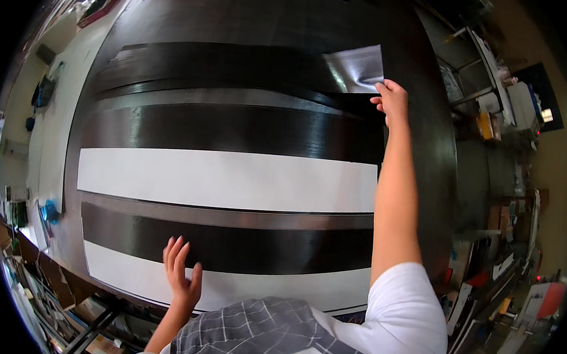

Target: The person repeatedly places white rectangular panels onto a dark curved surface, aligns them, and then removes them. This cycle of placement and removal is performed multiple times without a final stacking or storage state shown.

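My right hand [393,101] reaches to the far right and pinches the corner of a shiny black strip [225,64]. The strip's right end is lifted and curls up, catching the light; the rest lies along the dark table. Over the near black strip [273,244], my left hand [182,277] hangs with its fingers apart, holding nothing. Whether its fingertips touch the strip I cannot tell. Between the black strips lies a long white strip [232,179]. Another white strip [277,292] runs along the near edge, partly hidden by my body.
The strips lie on a large dark table [428,178]. A pale side table [48,132] with small items adjoins its left side. A blue object [49,211] sits at the left corner. Shelves and stacked goods [492,117] stand to the right.
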Tool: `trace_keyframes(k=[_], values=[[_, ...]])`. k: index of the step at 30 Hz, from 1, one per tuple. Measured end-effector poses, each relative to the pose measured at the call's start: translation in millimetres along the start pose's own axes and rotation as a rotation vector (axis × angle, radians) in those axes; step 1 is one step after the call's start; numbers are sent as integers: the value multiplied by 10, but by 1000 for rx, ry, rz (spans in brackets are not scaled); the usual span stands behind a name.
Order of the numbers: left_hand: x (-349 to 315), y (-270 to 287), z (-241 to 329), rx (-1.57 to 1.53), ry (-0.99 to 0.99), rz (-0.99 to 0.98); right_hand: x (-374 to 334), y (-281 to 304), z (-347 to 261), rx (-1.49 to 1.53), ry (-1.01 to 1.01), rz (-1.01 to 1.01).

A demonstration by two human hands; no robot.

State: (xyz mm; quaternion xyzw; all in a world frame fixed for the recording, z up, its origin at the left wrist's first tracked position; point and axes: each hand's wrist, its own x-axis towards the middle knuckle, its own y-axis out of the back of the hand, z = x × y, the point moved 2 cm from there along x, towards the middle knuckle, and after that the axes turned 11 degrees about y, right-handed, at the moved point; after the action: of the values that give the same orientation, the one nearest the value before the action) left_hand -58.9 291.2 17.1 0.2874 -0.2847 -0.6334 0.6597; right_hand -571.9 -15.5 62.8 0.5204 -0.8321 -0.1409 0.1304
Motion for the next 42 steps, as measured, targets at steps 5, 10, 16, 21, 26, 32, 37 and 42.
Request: trace_keyframes(k=[5,10,16,21,26,32,37,42], values=[[731,-478,351,-1008,419,-203,-1660,-199,-706,403,301,-435],[1341,-791,605,-1672,564,-485,-2879,60,-742,-160,261,-696],[1223,-784,521,-1912,558,-459,-3433,742,-128,-257,-81,-646],[1045,-596,261,-1922,586,-305,-3318,1711,665,-996,-127,-849],[642,-168,215,-1850,572,-193,-3211,1073,275,-981,-28,-567],[306,217,-20,-1911,589,-47,-3092,-705,-239,-381,150,-1049],[66,461,-890,-1329,688,189,-3081,-1333,-133,-186,-37,-1263],[-419,662,-1235,353,658,394,-3186,-1515,-236,-362,101,-1273]])
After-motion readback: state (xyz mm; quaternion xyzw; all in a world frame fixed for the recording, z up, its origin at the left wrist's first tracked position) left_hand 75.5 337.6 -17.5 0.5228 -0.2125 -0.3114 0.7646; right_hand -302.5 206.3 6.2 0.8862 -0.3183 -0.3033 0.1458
